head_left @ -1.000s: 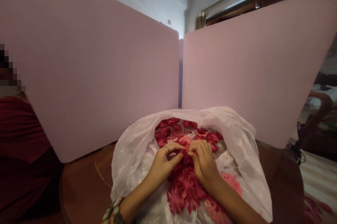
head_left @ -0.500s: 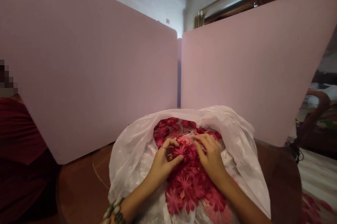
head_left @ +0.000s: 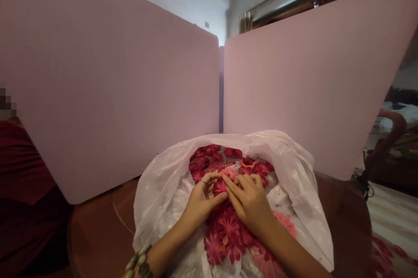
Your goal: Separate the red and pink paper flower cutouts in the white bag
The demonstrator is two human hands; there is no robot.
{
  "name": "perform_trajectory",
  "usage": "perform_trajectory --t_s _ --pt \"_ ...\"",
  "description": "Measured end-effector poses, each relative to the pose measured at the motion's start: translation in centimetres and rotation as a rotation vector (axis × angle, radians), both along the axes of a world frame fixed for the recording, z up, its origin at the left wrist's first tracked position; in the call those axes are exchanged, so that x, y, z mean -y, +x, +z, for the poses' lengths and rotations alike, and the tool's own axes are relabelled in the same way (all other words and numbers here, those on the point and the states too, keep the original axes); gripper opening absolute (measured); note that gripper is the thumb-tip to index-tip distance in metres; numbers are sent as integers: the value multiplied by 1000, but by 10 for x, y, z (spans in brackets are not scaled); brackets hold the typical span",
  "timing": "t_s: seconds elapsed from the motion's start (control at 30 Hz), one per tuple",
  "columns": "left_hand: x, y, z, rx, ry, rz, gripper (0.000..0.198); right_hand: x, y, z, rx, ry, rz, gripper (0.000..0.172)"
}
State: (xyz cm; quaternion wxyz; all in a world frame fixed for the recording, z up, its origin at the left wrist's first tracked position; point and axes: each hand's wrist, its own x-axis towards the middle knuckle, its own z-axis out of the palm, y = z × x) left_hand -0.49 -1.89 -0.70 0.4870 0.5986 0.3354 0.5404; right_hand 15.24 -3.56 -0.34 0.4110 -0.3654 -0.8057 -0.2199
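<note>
A white plastic bag (head_left: 163,182) lies open on a round brown table (head_left: 98,234), filled with red and pink flower-shaped pieces (head_left: 228,230). My left hand (head_left: 200,202), with a ring and a beaded bracelet on the wrist, rests on the pile with its thumb and fingers pinched round a red flower piece (head_left: 219,186). My right hand (head_left: 250,199) lies over the pile right beside it, fingers stretched toward the same piece and touching it.
Two tall pink panels (head_left: 114,95) (head_left: 310,91) stand behind the bag with a narrow gap between them. A person in a dark red top (head_left: 22,182) sits at the left. A wooden chair (head_left: 385,147) and more red pieces on the floor (head_left: 388,256) are at the right.
My right hand has moved back left and closer to my left hand, its fingers now reaching the red piece my left hand pinches. The view has shifted slightly.
</note>
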Motion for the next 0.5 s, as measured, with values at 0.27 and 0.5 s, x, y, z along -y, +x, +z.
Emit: perform_trajectory --t_s 0.27,0.5 --pt "1 0 3 -17 -56 24 42 2 5 4 112 27 25 34" --pt "3 -1 8 1 -61 22 45 1 5 6 -17 -57 115 26"
